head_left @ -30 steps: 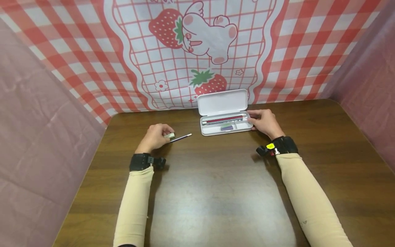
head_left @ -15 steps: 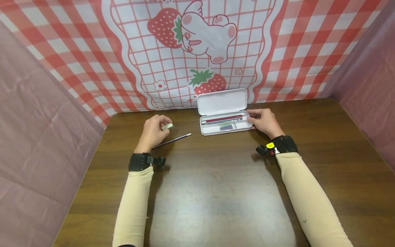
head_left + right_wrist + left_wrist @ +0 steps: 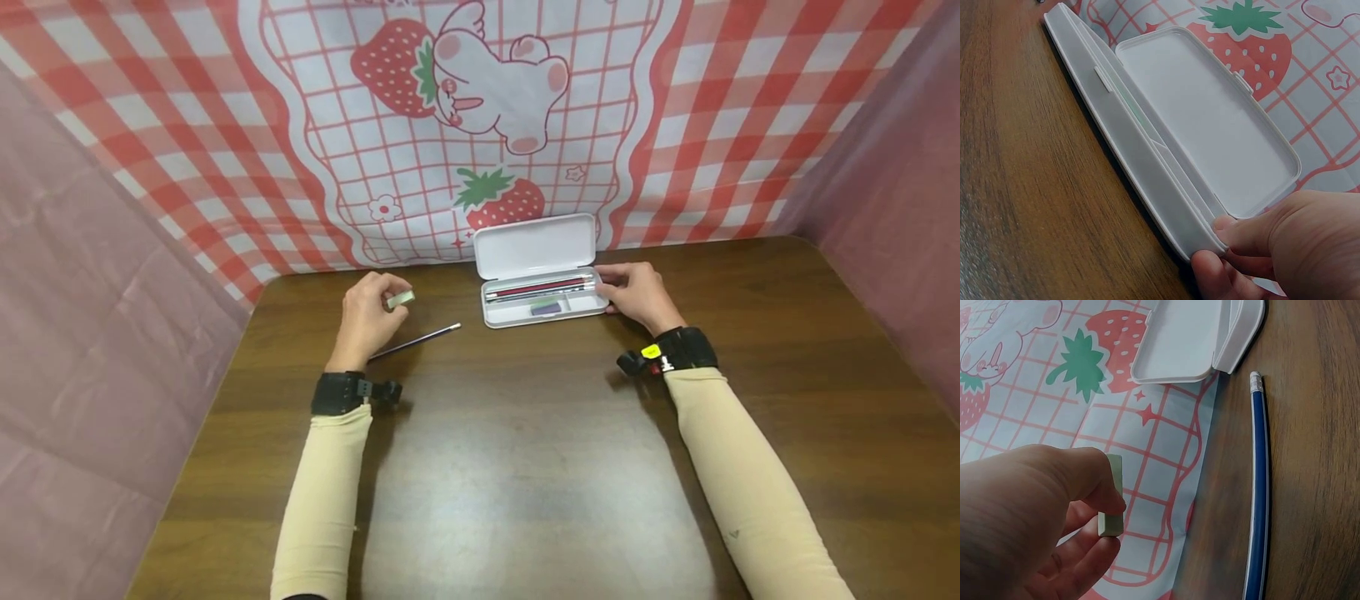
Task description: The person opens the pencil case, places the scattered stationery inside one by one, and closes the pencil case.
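Between thumb and fingers my left hand (image 3: pixel 370 315) pinches a pale green eraser (image 3: pixel 1114 487), held up over the table at the back left. A blue pencil (image 3: pixel 420 340) with a white eraser tip lies on the wood just right of that hand, its near end hidden behind the hand in the head view. The white pencil case (image 3: pixel 517 318) stands with its lid up, several pencils (image 3: pixel 538 288) in the long compartment and a purple and green eraser (image 3: pixel 546 307) in front of them. My right hand (image 3: pixel 640 293) grips the right end of the case, thumb on the rim.
A red and white strawberry cloth (image 3: pixel 420 167) hangs behind the brown table (image 3: pixel 517 467), and the case's raised lid (image 3: pixel 536 247) stands close in front of it. Pink cloths (image 3: pixel 75 333) hang at both sides. Each wrist wears a black camera strap (image 3: pixel 339 393).
My left hand has lifted the pale green eraser up and back, away from the pencil, more of which now shows. My right hand keeps its grip on the case.
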Demonstrator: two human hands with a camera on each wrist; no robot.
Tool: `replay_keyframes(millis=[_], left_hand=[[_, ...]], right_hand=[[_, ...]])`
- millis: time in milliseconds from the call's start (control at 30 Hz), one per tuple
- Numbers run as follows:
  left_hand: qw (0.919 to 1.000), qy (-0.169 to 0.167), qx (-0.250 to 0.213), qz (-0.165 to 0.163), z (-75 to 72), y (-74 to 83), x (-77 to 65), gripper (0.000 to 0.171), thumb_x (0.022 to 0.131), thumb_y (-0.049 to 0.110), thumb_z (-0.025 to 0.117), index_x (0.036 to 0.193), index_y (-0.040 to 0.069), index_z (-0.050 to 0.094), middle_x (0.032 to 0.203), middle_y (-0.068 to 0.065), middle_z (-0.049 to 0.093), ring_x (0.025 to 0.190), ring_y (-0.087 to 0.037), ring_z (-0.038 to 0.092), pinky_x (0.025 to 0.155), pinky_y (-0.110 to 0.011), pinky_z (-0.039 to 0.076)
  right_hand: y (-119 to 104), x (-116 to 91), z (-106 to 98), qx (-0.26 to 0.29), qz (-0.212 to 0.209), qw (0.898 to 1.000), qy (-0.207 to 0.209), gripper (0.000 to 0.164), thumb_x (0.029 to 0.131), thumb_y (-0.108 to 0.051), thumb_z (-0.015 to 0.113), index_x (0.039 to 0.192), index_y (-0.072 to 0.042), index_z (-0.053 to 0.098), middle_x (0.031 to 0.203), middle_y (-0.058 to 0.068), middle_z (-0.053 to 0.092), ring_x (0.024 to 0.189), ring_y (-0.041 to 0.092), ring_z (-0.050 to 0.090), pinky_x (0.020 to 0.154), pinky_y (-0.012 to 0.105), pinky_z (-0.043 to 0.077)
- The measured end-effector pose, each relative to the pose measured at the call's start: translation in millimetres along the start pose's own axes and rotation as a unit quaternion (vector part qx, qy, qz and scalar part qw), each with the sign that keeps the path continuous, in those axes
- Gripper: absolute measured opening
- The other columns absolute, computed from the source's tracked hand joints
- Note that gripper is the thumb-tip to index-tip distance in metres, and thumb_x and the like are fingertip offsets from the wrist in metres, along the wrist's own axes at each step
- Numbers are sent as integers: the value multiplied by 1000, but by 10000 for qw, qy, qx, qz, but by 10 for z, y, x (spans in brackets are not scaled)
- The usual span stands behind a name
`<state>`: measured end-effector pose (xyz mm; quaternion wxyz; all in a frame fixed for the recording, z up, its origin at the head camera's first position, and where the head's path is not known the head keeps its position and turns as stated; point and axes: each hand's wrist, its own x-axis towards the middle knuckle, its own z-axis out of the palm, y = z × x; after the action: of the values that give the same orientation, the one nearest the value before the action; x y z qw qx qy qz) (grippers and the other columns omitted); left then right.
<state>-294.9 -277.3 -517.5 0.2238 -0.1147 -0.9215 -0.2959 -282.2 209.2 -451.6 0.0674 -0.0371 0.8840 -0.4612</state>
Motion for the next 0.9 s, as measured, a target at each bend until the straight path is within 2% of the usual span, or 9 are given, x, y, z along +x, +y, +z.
replay_keyframes(millis=[100,133,267,333,367,500,767,800,900], left_hand=[[10000,55,27,34,-3,-20,-20,31,80,17,80,110,27,84,97,6,72,85,-10,62,81,-31,46],[10000,44,-74,21,-99,132,-51,31,80,16,80,109,25,85,96,5,72,84,-11,62,81,-31,46],[9989,41,-450,-138,-239,415,-70,30,78,12,77,106,20,85,93,2,72,83,-14,61,79,-29,45],[9985,-62,-526,-130,-374,670,-67,29,79,9,75,106,15,84,94,-3,72,84,-18,62,80,-32,46],[9987,-72,-493,-112,-359,676,-38,29,80,8,74,107,14,84,95,-5,73,85,-20,62,80,-33,46],[9989,-229,-418,7,-542,1042,-5,27,83,2,71,108,4,82,99,-17,74,88,-33,66,84,-45,49],[9975,-266,-636,149,-408,976,97,26,84,7,75,108,11,84,97,-10,75,87,-26,65,84,-41,51],[9980,-326,-534,117,-451,1084,91,28,82,4,74,109,7,83,97,-15,74,88,-31,65,85,-46,51],[9978,-434,-497,111,-440,1158,98,30,82,2,74,111,5,83,100,-16,75,89,-33,66,87,-46,51]], right_hand=[[-6,7,17,-8,-25,10000,16,47,110,-14,71,155,-3,66,146,31,72,66,-1,67,65,15,59],[-8,8,20,-8,-23,10000,20,47,110,-14,71,155,-3,66,146,31,72,66,-1,67,65,15,58],[-10,13,28,1,-8,10000,25,47,110,-14,71,155,-3,66,145,30,72,66,0,67,66,15,58],[-11,10,27,3,2,10000,27,47,110,-14,71,155,-3,66,145,31,72,67,0,66,65,15,58],[-10,8,25,2,10,10000,32,47,110,-14,71,155,-2,66,145,31,72,66,1,66,65,15,58],[-15,-2,26,-8,19,10000,51,47,110,-14,71,155,-3,66,143,31,73,67,1,66,65,16,58],[-14,-8,20,-41,-13,10000,69,47,110,-16,71,155,-3,66,134,31,74,67,1,67,65,17,58],[-11,-9,23,-40,-20,10000,77,47,110,-15,71,155,-3,66,135,31,74,67,0,67,65,16,58],[-6,-11,26,-46,-30,9999,84,47,110,-15,71,155,-3,67,134,31,74,66,0,67,65,16,58]])
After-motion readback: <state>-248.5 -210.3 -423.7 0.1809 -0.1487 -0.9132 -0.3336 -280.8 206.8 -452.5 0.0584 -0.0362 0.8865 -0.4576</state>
